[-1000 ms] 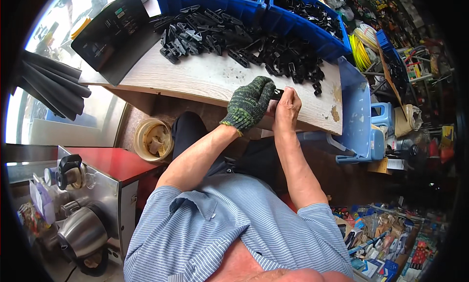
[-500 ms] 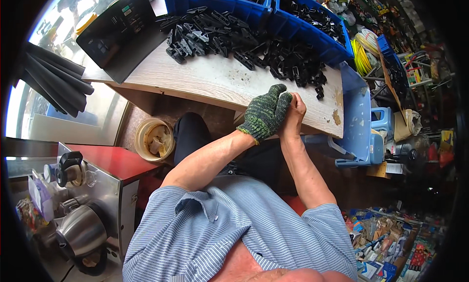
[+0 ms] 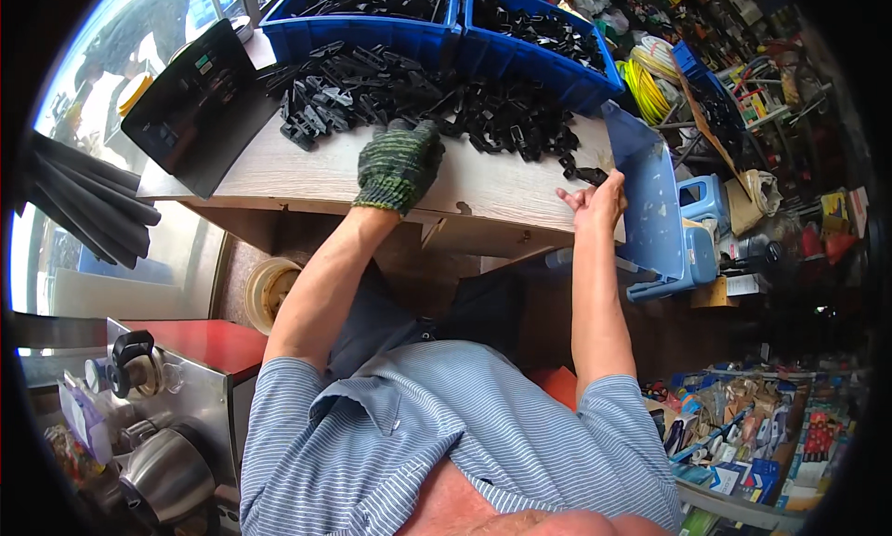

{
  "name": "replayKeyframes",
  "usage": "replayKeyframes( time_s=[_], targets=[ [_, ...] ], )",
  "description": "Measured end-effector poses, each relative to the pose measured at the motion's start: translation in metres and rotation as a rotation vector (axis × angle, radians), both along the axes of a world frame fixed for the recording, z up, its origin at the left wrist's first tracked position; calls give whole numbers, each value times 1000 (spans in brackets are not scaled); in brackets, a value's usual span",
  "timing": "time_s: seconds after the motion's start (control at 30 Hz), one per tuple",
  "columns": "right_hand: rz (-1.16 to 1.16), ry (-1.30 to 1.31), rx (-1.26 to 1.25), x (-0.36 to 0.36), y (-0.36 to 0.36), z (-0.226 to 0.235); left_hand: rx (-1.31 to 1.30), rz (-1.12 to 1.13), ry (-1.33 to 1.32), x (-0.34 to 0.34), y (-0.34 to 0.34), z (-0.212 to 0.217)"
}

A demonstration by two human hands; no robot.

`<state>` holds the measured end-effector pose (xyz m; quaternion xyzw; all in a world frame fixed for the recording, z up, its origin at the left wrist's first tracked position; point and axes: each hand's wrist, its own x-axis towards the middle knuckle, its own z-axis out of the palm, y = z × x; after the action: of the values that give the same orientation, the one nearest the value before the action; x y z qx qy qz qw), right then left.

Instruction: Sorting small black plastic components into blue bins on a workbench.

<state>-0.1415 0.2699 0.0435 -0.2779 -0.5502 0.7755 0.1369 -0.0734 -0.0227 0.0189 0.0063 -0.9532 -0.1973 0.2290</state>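
My left hand (image 3: pixel 400 167), in a dark green knitted glove, reaches to the near edge of a heap of black plastic clip-like parts (image 3: pixel 353 85). Its back faces up and the fingertips are hidden against the heap, so its grip does not show. At the right end of the table, my bare right hand (image 3: pixel 599 204) pinches a small black plastic part (image 3: pixel 585 174) between thumb and forefinger, the other fingers loosely curled. Beside that part lies a second heap of black plastic parts (image 3: pixel 516 118) of a different, chunkier shape.
Two blue bins (image 3: pixel 362 42) full of black parts stand behind the heaps. A dark screen in a folding cover (image 3: pixel 190 104) props at the table's left. Right of the wooden table (image 3: pixel 321 178) sits a light blue plastic stool (image 3: pixel 688 267). A pale bucket (image 3: pixel 260 294) is on the floor.
My hands were together in front of the table edge and have parted. The left moved left and forward to the heap; the right moved right to a black part.
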Motion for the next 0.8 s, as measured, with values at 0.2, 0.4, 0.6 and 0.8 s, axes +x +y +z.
replayKeyframes(
  time_s=[0.2,0.4,0.6,0.8],
  targets=[
    [-213,-84,144,-15,55,-5,-19,-18,80,5,-7,-1],
    [178,-247,378,-29,43,-25,9,-11,126,-1,-12,-21],
    [266,-365,927,-35,26,-21,-66,46,80,1,-16,-14],
    [284,-357,1134,-21,9,-10,-82,54,101,0,-25,-22]
  ],
)
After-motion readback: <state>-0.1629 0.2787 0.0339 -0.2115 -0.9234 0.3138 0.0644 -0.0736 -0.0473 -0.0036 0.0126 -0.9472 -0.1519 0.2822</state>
